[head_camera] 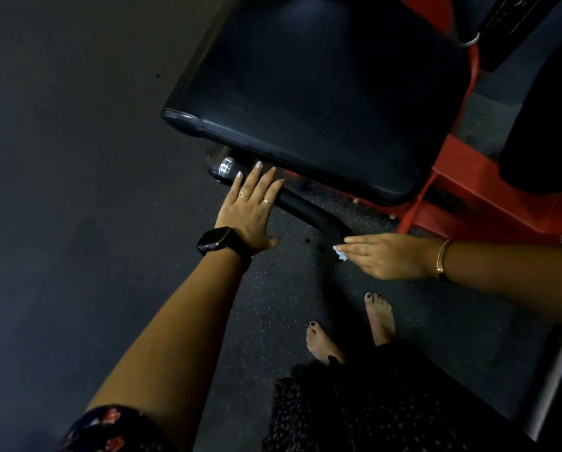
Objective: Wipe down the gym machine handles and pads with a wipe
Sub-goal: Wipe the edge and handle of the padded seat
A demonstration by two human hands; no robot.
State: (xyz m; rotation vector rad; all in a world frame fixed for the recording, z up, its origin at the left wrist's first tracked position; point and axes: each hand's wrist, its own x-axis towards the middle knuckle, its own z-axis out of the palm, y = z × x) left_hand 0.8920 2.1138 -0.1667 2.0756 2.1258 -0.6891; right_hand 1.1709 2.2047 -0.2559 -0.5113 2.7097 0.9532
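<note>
Your left hand (251,207) lies flat, fingers straight, seemingly steadying the black tubular handle (305,210). To its right, your right hand (384,256), fingers straight, presses a small white wipe (340,253) onto the bend.

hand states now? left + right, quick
Left hand: open, straight fingers resting on the handle.
Right hand: open, straight fingers pressing the wipe against the handle.

Dim, underexposed scene, faint sheen on the pad (318,93), soft blur and wide-angle bending at edges.
</note>
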